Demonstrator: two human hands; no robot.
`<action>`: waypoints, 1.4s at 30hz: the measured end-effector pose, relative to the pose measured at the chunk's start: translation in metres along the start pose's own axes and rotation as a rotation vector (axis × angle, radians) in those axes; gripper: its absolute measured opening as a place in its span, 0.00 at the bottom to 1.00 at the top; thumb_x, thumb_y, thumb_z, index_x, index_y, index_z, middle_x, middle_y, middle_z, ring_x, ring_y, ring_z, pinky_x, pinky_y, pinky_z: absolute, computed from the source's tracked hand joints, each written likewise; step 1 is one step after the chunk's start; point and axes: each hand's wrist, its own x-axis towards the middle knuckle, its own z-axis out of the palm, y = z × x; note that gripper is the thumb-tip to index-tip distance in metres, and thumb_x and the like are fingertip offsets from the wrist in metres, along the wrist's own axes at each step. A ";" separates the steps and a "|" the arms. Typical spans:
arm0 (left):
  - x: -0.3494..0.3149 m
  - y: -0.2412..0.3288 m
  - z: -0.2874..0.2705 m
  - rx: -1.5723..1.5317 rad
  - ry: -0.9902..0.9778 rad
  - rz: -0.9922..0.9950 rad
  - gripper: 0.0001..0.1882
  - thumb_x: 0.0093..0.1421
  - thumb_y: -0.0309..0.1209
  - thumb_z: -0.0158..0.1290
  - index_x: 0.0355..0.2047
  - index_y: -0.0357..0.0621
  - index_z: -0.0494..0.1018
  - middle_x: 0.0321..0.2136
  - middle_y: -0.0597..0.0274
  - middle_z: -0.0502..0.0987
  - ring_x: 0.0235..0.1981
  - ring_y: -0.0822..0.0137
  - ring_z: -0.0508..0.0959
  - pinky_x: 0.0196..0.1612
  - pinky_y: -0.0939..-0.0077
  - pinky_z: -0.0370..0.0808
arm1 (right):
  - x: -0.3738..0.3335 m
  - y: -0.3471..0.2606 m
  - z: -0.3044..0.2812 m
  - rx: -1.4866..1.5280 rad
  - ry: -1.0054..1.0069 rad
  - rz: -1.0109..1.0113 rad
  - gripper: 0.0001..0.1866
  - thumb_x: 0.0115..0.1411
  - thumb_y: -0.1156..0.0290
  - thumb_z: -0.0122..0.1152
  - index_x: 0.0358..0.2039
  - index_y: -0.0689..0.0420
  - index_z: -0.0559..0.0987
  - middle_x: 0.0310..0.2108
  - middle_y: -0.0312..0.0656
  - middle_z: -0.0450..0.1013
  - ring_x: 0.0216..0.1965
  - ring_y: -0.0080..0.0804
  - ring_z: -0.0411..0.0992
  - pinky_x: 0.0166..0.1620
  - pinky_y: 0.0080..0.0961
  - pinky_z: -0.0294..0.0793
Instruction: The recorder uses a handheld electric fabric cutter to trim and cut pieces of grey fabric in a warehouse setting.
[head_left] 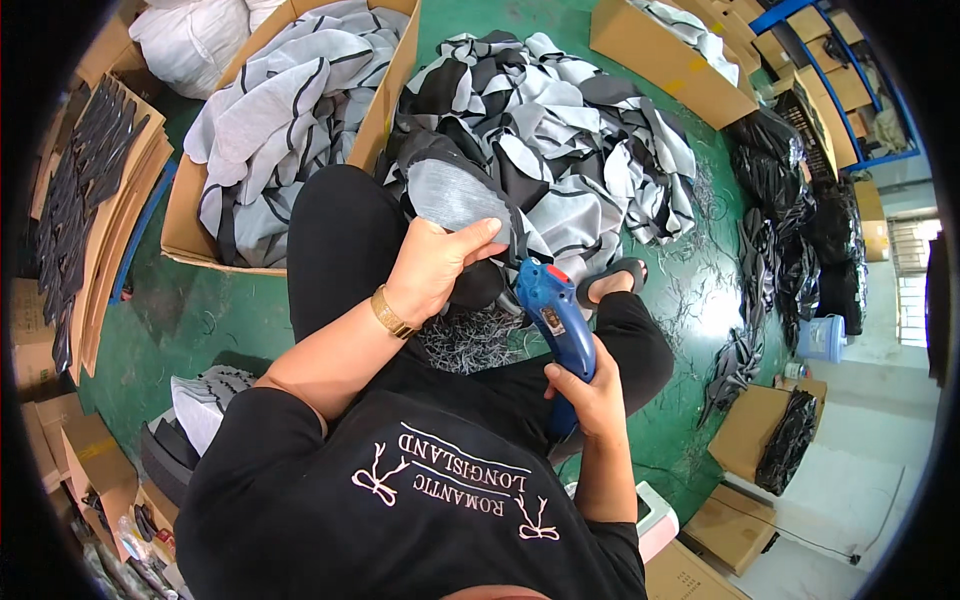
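Within right hand [598, 398], one tool [562, 335]

Light-blue bucket [821, 339] near black plastic bags [838, 225]

I observe a green floor [240, 325] with bright glare [716, 312]. Blue shelving [882, 159], white wall [860, 475] and barred window [911, 265] noted at right.

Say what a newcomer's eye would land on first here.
Probably the blue handheld tool with its red patch, right of centre in the right grip. Then the large grey-and-black heap of cloth-like pieces on the green floor at top centre, before which the left grip holds one grey, dark-edged piece. The open cardboard box of similar pieces, upper left, stands out too.
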 end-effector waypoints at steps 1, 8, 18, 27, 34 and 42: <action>-0.001 0.000 0.001 0.024 0.011 0.002 0.11 0.57 0.22 0.57 0.40 0.34 0.73 0.37 0.58 0.78 0.37 0.67 0.79 0.42 0.70 0.79 | 0.001 0.002 0.002 0.005 0.006 -0.008 0.22 0.50 0.75 0.66 0.44 0.66 0.70 0.28 0.38 0.68 0.21 0.24 0.70 0.25 0.20 0.72; -0.002 -0.004 0.001 0.068 0.019 0.019 0.10 0.55 0.21 0.58 0.38 0.33 0.74 0.34 0.57 0.79 0.34 0.68 0.80 0.42 0.73 0.79 | 0.003 0.006 0.000 0.004 -0.013 0.028 0.23 0.51 0.74 0.66 0.46 0.66 0.69 0.30 0.37 0.69 0.23 0.22 0.70 0.27 0.20 0.71; -0.005 -0.001 0.001 0.266 -0.088 0.042 0.07 0.55 0.21 0.58 0.34 0.34 0.76 0.30 0.62 0.79 0.31 0.72 0.78 0.38 0.78 0.74 | 0.003 0.002 -0.005 0.052 0.012 0.035 0.23 0.50 0.75 0.65 0.46 0.68 0.69 0.28 0.38 0.69 0.22 0.22 0.69 0.26 0.20 0.71; -0.006 0.014 -0.001 0.631 -0.226 0.016 0.11 0.51 0.24 0.59 0.36 0.35 0.75 0.31 0.66 0.77 0.32 0.77 0.74 0.36 0.81 0.72 | 0.008 -0.003 -0.011 0.137 -0.058 0.047 0.21 0.50 0.74 0.66 0.43 0.67 0.70 0.25 0.37 0.69 0.20 0.23 0.69 0.24 0.21 0.71; -0.017 0.015 0.015 0.534 -0.255 -0.210 0.13 0.54 0.24 0.57 0.41 0.38 0.73 0.34 0.65 0.78 0.34 0.75 0.76 0.38 0.79 0.74 | 0.046 -0.021 -0.001 0.009 0.143 -0.179 0.23 0.46 0.71 0.72 0.41 0.64 0.72 0.26 0.34 0.70 0.22 0.20 0.69 0.27 0.18 0.70; -0.016 -0.007 0.013 0.142 -0.198 -0.121 0.14 0.60 0.31 0.56 0.45 0.40 0.72 0.38 0.66 0.77 0.37 0.75 0.77 0.40 0.79 0.74 | 0.061 -0.006 0.020 -0.056 0.118 -0.203 0.27 0.44 0.68 0.73 0.42 0.66 0.73 0.30 0.37 0.72 0.30 0.22 0.69 0.35 0.20 0.70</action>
